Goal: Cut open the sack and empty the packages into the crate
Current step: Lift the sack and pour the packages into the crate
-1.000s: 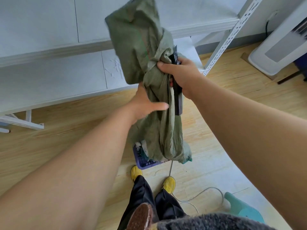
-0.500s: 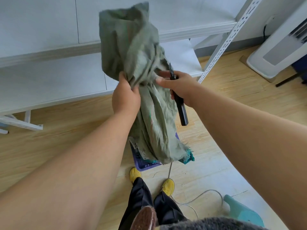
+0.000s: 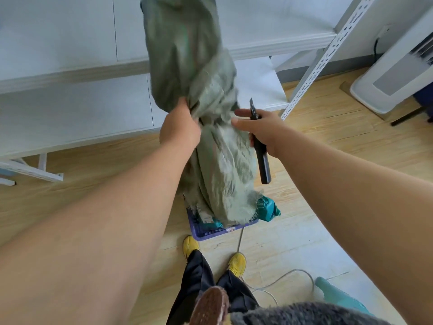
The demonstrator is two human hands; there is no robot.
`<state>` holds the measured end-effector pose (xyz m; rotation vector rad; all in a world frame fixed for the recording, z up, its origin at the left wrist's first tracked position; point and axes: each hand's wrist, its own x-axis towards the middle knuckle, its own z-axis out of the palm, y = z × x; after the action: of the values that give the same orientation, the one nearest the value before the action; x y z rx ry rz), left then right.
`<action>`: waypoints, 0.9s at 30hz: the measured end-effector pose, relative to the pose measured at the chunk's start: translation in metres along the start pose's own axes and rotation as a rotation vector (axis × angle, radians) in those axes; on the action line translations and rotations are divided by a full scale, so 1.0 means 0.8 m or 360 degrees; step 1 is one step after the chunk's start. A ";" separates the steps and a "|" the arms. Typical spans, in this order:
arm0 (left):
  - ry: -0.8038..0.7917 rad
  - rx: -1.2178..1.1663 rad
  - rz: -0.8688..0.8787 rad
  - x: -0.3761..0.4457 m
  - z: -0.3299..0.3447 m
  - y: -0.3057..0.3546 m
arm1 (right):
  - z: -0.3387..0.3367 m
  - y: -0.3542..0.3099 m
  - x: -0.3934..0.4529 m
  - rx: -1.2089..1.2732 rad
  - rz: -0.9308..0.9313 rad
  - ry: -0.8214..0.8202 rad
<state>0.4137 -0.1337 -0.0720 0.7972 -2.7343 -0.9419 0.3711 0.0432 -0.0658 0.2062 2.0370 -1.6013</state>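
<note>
**Head view: sack held upended over the crate**

Head-camera frame: the green woven sack [image 3: 206, 127] is held upright in the air, gathered at its middle, with its frayed cut end hanging down into the purple crate [image 3: 212, 232] on the wooden floor. The bunched fabric is gripped by the left hand [image 3: 179, 130]. A black utility knife [image 3: 260, 148] is clasped in the right hand [image 3: 262, 131], blade up, thumb and forefinger extended toward the sack. Teal packages [image 3: 267, 208] are seen at the crate's rim under the sack's mouth.
</note>
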 end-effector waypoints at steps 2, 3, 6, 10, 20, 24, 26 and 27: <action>0.0095 -0.0031 -0.0030 0.002 -0.005 -0.001 | 0.000 0.003 -0.001 -0.0028 0.0025 0.0000; 0.0199 -0.0124 -0.0037 0.003 -0.006 -0.001 | -0.001 0.003 -0.001 -0.0034 0.0035 0.0008; -0.0087 -0.0026 0.0019 0.002 -0.006 0.008 | -0.003 0.007 0.002 0.0022 0.0056 0.0051; -0.0051 -0.0125 -0.0107 0.012 -0.014 0.019 | -0.005 0.006 0.007 0.0089 0.0034 0.0127; -0.0613 -0.1116 -0.0382 0.012 -0.018 0.039 | 0.021 0.003 0.006 0.0266 0.0042 -0.0262; -0.0718 -0.1337 -0.0165 0.021 -0.022 0.050 | 0.027 -0.012 0.004 0.0152 -0.0040 -0.0128; -0.0704 -0.1191 0.0052 0.020 -0.024 0.044 | 0.022 -0.025 0.008 0.0260 -0.0061 0.0112; -0.0606 -0.1055 0.0168 0.014 -0.024 0.038 | 0.020 -0.030 0.009 0.0316 -0.0041 0.0224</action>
<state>0.3967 -0.1297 -0.0384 0.3704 -2.4149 -1.9796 0.3597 0.0199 -0.0509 0.3760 1.9886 -1.8525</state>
